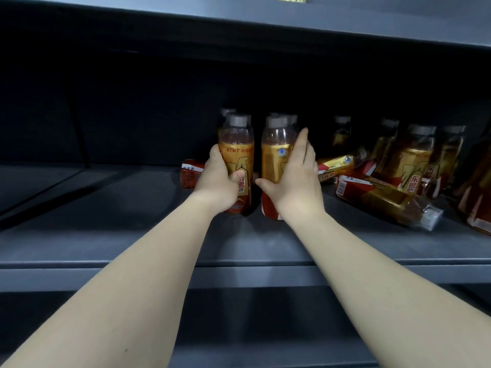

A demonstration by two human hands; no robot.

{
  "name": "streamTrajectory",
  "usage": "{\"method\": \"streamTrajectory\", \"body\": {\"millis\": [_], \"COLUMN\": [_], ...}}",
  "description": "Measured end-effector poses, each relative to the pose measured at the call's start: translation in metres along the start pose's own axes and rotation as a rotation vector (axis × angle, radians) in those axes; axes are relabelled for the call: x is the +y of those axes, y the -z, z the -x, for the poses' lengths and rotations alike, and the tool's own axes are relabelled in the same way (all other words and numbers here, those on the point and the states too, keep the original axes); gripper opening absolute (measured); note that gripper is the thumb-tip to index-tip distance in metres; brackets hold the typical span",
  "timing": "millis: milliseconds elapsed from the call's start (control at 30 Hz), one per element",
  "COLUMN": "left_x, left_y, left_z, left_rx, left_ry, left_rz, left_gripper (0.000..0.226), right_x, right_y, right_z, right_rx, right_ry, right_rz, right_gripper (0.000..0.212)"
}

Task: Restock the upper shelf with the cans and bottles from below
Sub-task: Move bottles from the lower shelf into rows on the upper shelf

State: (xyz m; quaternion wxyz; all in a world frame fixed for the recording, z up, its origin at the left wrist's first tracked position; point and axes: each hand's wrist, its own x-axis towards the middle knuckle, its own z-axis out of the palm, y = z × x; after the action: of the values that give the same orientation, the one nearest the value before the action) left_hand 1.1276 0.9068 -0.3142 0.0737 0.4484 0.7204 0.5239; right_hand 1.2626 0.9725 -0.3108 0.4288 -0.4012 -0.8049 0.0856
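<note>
Two gold-and-red drink bottles with grey caps stand upright side by side on the dark grey shelf (111,235). My left hand (220,179) grips the left bottle (236,150) round its lower half, thumb across the label. My right hand (292,179) lies against the right side of the right bottle (276,158) with fingers straight and thumb spread under its front. More bottles stand close behind these two, mostly hidden.
A bottle lies on its side behind my left hand (190,173). To the right, two bottles lie toppled (382,200) (342,163) in front of several upright ones (417,158). The shelf above (265,25) overhangs. The shelf's front lip (239,274) runs across below my forearms.
</note>
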Motion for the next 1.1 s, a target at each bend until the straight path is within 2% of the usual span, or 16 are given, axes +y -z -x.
{"method": "streamTrajectory", "body": {"millis": [167,300,400,500,600,833,967,1100], "left_x": [-0.001,-0.003,-0.003,-0.005,-0.008,-0.008,-0.01,-0.01], "left_y": [-0.001,-0.003,-0.004,-0.004,-0.003,0.001,0.001,-0.001], "left_z": [0.0,0.002,0.003,0.003,0.006,0.003,0.002,0.002], "left_rx": [-0.003,0.003,0.006,0.001,-0.019,-0.038,-0.072,-0.066], "left_ry": [0.005,0.012,0.008,0.013,0.014,0.013,0.037,0.047], "left_rz": [-0.006,0.017,0.043,0.054,0.014,-0.017,0.015,0.063], "left_gripper": [0.066,0.071,0.072,0.079,0.091,0.081,0.086,0.089], "right_x": [0.006,0.014,0.021,0.024,0.019,0.004,0.009,0.023], "right_y": [-0.004,0.002,0.003,0.004,0.003,-0.008,-0.009,-0.016], "right_z": [0.005,0.012,0.015,0.014,0.01,-0.004,-0.004,0.003], "right_rx": [-0.016,-0.047,-0.09,-0.119,-0.068,-0.065,-0.165,-0.234], "right_ry": [-0.169,-0.198,-0.225,-0.243,-0.243,-0.304,-0.333,-0.349], "right_rz": [-0.209,-0.329,-0.382,-0.356,-0.303,-0.239,-0.258,-0.266], "right_gripper": [0.127,0.101,0.09,0.081,0.087,0.093,0.095,0.082]}}
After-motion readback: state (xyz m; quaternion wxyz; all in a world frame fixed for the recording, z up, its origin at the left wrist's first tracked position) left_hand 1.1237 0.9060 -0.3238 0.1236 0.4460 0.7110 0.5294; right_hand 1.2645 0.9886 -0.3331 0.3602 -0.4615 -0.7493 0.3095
